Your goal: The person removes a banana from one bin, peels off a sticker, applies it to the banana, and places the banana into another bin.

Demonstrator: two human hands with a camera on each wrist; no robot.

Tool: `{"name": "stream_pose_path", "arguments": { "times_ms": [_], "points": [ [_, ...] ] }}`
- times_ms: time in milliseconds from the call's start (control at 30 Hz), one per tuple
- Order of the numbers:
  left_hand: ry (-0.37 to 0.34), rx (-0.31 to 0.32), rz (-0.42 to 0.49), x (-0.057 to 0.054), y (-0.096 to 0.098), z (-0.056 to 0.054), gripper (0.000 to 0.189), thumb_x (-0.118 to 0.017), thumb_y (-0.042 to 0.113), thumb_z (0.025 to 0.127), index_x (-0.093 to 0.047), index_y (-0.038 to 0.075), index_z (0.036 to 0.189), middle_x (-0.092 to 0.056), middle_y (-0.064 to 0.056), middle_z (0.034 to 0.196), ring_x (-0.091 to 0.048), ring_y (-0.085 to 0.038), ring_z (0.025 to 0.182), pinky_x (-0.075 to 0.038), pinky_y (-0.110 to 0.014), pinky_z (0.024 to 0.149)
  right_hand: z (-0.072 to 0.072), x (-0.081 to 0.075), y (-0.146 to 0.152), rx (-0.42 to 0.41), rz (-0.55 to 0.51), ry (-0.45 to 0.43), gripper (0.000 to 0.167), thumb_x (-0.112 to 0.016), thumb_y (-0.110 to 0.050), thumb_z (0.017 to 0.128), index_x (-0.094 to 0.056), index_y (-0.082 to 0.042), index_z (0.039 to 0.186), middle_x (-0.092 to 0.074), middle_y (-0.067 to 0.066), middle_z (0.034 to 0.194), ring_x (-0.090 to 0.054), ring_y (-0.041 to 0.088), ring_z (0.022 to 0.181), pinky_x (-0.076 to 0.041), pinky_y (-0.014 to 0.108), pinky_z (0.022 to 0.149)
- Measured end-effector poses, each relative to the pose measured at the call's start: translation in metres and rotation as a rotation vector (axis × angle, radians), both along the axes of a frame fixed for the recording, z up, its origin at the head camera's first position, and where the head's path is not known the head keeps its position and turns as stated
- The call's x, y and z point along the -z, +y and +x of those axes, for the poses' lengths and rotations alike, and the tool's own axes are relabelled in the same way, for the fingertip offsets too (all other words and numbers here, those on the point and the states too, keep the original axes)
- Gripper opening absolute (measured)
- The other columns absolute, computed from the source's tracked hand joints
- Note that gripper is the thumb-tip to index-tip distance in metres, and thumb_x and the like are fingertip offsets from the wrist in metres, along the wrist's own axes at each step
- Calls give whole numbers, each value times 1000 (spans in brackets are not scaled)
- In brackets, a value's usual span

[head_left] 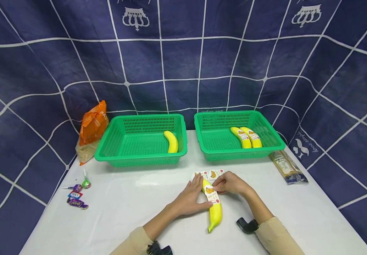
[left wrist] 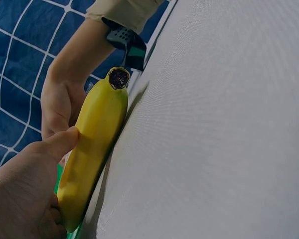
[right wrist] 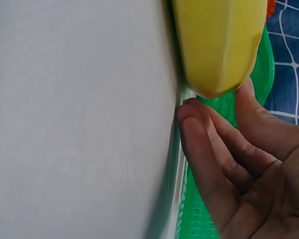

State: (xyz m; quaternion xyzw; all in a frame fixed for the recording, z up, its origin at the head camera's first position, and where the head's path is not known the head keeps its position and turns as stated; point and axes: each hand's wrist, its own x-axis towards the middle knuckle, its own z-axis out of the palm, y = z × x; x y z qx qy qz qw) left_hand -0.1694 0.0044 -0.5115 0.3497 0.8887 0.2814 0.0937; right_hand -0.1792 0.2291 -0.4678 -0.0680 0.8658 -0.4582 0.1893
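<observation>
A yellow banana (head_left: 215,214) lies on the white table, a printed banana label (head_left: 211,194) on its upper side. My left hand (head_left: 188,198) holds it from the left, thumb against its side and fingers at its far end; the left wrist view shows the thumb on the banana (left wrist: 95,134). From the right, my right hand (head_left: 231,184) touches the banana near the label's upper edge with its thumb; its other fingers are bent loosely below, apart from the thumb in the right wrist view. Two more labels (head_left: 216,174) lie just beyond, one partly hidden by the left fingers.
The left green basket (head_left: 142,160) holds one banana (head_left: 171,142); two labelled bananas (head_left: 251,137) lie in the right green basket (head_left: 240,154). Wrapped candies (head_left: 77,202) and lollipops (head_left: 85,182) are at left, an orange bag (head_left: 93,124) behind them. A flat plastic packet (head_left: 288,168) lies at right.
</observation>
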Motion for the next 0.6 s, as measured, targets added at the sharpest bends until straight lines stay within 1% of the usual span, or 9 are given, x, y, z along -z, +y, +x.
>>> {"name": "stream_pose_path", "arguments": {
  "times_ms": [367,500,600],
  "points": [
    [-11,-12,0,-1,2,-3,106,-52,70,86,-13,-1,155,-6,-14,164,-6,-23,153,-15,-49,124,-2,2,1,11,5,-29,21,-72,-12,87,-72,5,99,-74,9,83,-69,12,68,-61,30,65],
    [-43,-22,10,-2,2,-5,109,-56,70,84,-12,0,155,-4,-14,164,-4,-23,153,-14,-48,124,-3,5,0,3,-9,-37,22,-71,-12,88,-72,6,99,-73,8,80,-67,11,65,-60,29,63],
    [-51,-26,0,-3,2,-6,111,-59,70,82,-13,0,155,-6,-14,164,-4,-23,153,-12,-48,124,-4,7,0,8,-19,-44,21,-71,-11,87,-72,8,98,-72,8,79,-66,10,63,-60,29,63]
  ]
}}
